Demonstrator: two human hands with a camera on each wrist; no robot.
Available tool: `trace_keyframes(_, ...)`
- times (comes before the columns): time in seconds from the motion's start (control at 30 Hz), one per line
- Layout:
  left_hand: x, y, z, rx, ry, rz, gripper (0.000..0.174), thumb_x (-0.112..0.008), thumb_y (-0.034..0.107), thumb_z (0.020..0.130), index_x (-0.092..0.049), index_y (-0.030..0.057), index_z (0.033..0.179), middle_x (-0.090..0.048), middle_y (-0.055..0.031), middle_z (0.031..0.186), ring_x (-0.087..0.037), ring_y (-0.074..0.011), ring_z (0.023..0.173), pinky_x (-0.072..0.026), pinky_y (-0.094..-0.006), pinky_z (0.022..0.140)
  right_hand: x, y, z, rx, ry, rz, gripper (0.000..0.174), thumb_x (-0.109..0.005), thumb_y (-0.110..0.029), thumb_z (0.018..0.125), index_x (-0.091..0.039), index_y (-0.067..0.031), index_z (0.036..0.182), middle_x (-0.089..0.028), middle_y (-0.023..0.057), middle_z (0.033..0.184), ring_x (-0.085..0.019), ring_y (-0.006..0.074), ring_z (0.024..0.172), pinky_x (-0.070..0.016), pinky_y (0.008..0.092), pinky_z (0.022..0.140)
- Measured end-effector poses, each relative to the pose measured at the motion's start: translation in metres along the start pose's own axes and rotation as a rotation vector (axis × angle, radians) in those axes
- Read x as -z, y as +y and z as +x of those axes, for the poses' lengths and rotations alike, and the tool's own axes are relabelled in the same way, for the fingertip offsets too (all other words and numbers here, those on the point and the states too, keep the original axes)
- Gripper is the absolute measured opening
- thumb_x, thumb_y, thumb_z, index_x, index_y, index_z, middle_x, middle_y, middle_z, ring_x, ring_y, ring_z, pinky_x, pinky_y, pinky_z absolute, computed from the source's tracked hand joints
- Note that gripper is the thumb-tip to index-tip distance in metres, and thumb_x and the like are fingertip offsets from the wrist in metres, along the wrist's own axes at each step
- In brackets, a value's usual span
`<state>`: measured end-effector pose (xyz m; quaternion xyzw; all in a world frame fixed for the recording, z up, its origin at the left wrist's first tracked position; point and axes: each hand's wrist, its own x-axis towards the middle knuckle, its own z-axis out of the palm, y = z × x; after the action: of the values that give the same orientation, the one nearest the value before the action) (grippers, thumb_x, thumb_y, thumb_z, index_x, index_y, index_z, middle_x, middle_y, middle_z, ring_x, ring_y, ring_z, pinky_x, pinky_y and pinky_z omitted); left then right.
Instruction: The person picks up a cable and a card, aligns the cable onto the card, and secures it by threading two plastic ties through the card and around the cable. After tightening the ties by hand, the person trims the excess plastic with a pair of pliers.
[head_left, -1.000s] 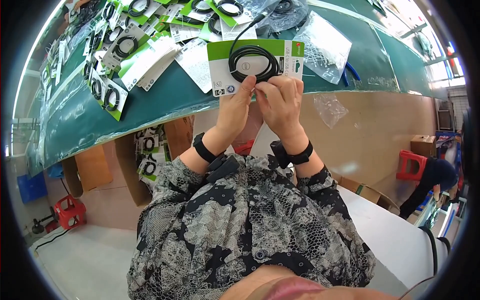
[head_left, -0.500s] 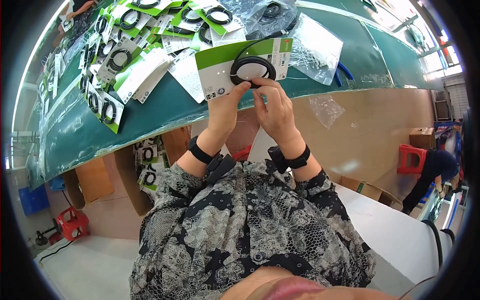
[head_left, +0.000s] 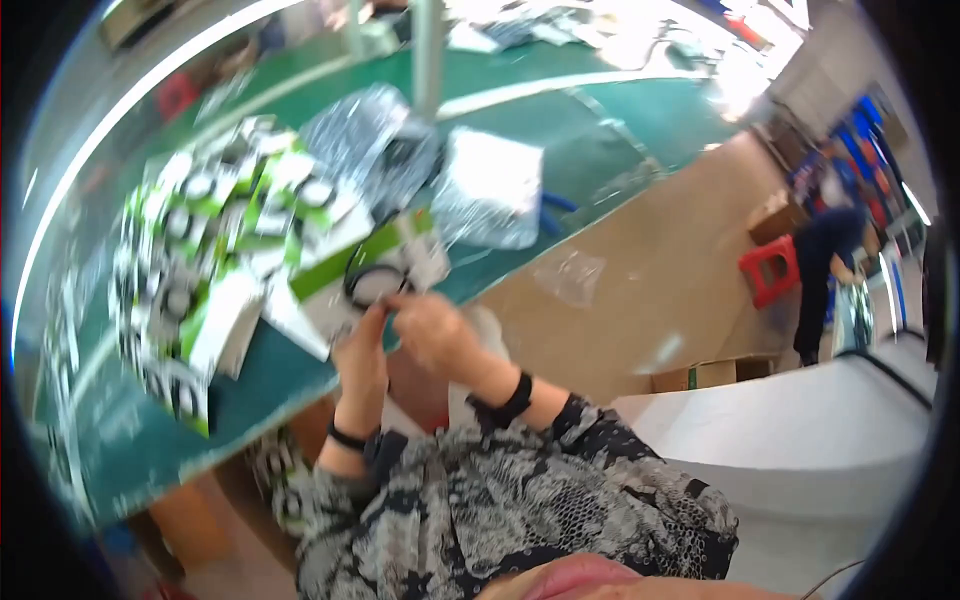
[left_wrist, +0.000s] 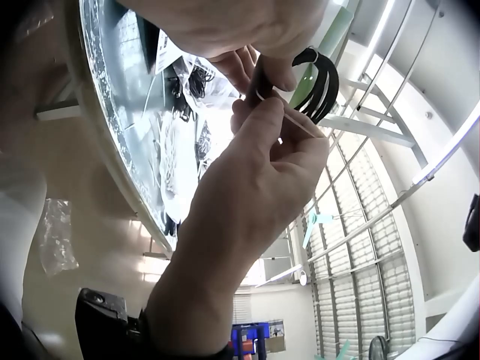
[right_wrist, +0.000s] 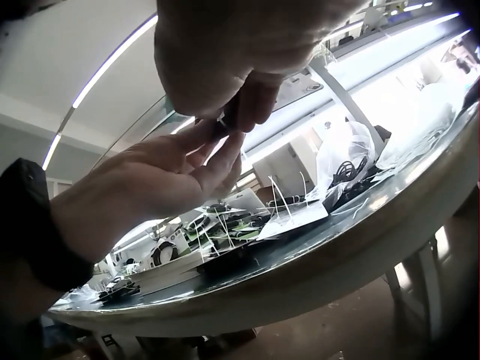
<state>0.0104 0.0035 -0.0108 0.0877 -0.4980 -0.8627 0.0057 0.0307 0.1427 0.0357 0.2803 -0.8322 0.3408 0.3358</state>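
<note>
In the blurred head view, a green and white card (head_left: 395, 236) with a coiled black cable (head_left: 350, 288) tilts up to the right. My left hand (head_left: 360, 365) holds the card's lower left edge, thumb near the coil. Against it, my right hand (head_left: 438, 338) pinches at the coil's lower edge. The left wrist view has the coil (left_wrist: 328, 88) beside my left hand (left_wrist: 240, 26), with my right hand's (left_wrist: 251, 176) thumb and fingertips pressed together. The right wrist view has my right hand (right_wrist: 240, 52) touching my left (right_wrist: 157, 176); what lies between them is mostly hidden.
Carded cables (head_left: 180, 225) lie heaped on the green table (head_left: 540, 105) at left. Behind the hands are a dark plastic bag (head_left: 375, 140), a clear bag of white ties (head_left: 490, 190) and blue-handled pliers (head_left: 556, 208). A person (head_left: 820, 260) bends near a red stool (head_left: 768, 272).
The head view has swung, so the table and hands appear rotated and further left. The card is more tilted. Both hands still hold the card and cable.
</note>
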Motion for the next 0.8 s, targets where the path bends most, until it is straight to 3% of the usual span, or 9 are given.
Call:
trace_keyframes(0.13,-0.016,0.022,0.0,-0.119,-0.157,-0.04,0.024,-0.056,0.006,0.09,-0.056,-0.003,0.111,-0.059,-0.0032,0.104,-0.057,-0.0126,0.091,-0.0459,-0.0259,0.08,0.01,-0.009,0.003,-0.039,0.024,-0.017,0.011,-0.054,-0.002,0.079,-0.05,-0.0008,0.088,-0.057,0.0176,0.107,-0.056,0.0321,0.092,-0.0459,0.0387,0.081)
trace_keyframes(0.2,-0.02,0.031,0.002,-0.019,-0.145,0.033,0.022,-0.056,0.005,0.09,-0.055,-0.0017,0.111,-0.058,-0.0021,0.101,-0.056,-0.0115,0.089,-0.046,-0.0254,0.077,0.01,-0.008,0.001,-0.056,-0.002,-0.04,0.016,-0.053,-0.002,0.078,-0.049,0.0005,0.093,-0.055,0.018,0.109,-0.055,0.033,0.093,-0.0453,0.0391,0.083)
trace_keyframes(0.4,-0.026,0.022,0.005,-0.019,-0.218,-0.034,0.021,-0.056,0.004,0.089,-0.055,-0.0004,0.109,-0.058,-0.0024,0.1,-0.056,-0.0108,0.088,-0.0464,-0.0242,0.074,0.018,-0.008,0.001,-0.068,0.001,-0.067,0.013,-0.054,-0.003,0.078,-0.047,-0.001,0.089,-0.055,0.0167,0.105,-0.055,0.0322,0.091,-0.0451,0.0384,0.082)
trace_keyframes(0.5,-0.029,0.018,0.002,0.017,-0.199,-0.144,0.037,-0.057,-0.003,0.085,-0.047,0.0023,0.121,-0.058,-0.0052,0.107,-0.058,-0.0134,0.09,-0.0496,-0.0248,0.075,0.021,-0.009,0.0,-0.071,0.006,-0.056,0.012,-0.054,-0.003,0.079,-0.047,-0.0016,0.088,-0.055,0.0162,0.104,-0.055,0.0318,0.091,-0.0451,0.0378,0.082)
trace_keyframes(0.67,-0.018,0.014,0.004,0.041,-0.248,-0.095,0.038,-0.057,-0.002,0.085,-0.046,0.0021,0.122,-0.058,-0.0065,0.109,-0.059,-0.0153,0.091,-0.0499,-0.0245,0.075,0.028,-0.008,0.004,-0.045,0.043,-0.006,0.011,-0.055,-0.003,0.077,-0.048,-0.0031,0.086,-0.057,0.0139,0.1,-0.055,0.0302,0.089,-0.0456,0.0368,0.08)
trace_keyframes(0.77,-0.04,0.037,-0.023,-0.055,-0.185,-0.129,0.034,-0.058,-0.003,0.083,-0.052,0.0016,0.117,-0.061,-0.0076,0.105,-0.06,-0.0191,0.091,-0.0499,-0.0271,0.076,0.036,-0.003,0.004,0.024,0.068,0.027,0.01,-0.059,-0.003,0.076,-0.051,-0.0035,0.083,-0.059,0.0136,0.1,-0.056,0.0307,0.087,-0.0462,0.0376,0.08)
trace_keyframes(0.8,-0.028,0.032,-0.019,-0.167,-0.182,0.249,0.037,-0.057,-0.006,0.084,-0.051,0.0018,0.119,-0.059,-0.0079,0.11,-0.059,-0.0184,0.095,-0.0495,-0.0282,0.079,0.039,-0.001,0.001,0.083,0.07,0.05,0.01,-0.062,-0.003,0.076,-0.054,-0.0034,0.081,-0.061,0.0142,0.101,-0.057,0.0318,0.086,-0.0464,0.0385,0.08)
